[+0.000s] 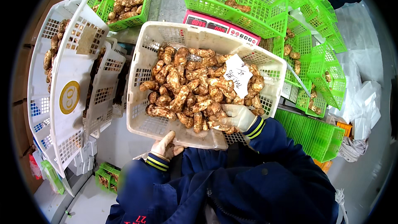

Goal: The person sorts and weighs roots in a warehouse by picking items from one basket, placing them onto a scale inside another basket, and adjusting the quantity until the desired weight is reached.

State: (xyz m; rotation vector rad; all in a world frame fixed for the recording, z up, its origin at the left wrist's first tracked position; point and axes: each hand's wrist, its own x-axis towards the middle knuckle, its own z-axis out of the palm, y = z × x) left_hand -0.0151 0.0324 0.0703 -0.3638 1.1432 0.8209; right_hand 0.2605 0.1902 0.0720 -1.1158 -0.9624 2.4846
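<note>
A large off-white plastic basket (pixel 153 33) is in front of me, tilted slightly. Brown, dirt-flecked mushrooms (pixel 182 74) with thick pale stems fill its middle. A torn white paper label (pixel 237 74) with handwriting lies on top of them. At the basket's near left edge, my left hand (pixel 162 146) in a pale glove grips the rim. My right hand (pixel 239 118), also gloved, is inside the near right part, its fingers closed around a mushroom at the heap's edge. The fingertips are partly hidden among the mushrooms.
Behind the basket, a pink scale (pixel 238 32) with lit red digits carries a green basket (pixel 199 0) holding a mushroom. Another green basket (pixel 143 12) of mushrooms stands far left. White baskets (pixel 76 79) stand left; nested green baskets (pixel 304 130) lie right.
</note>
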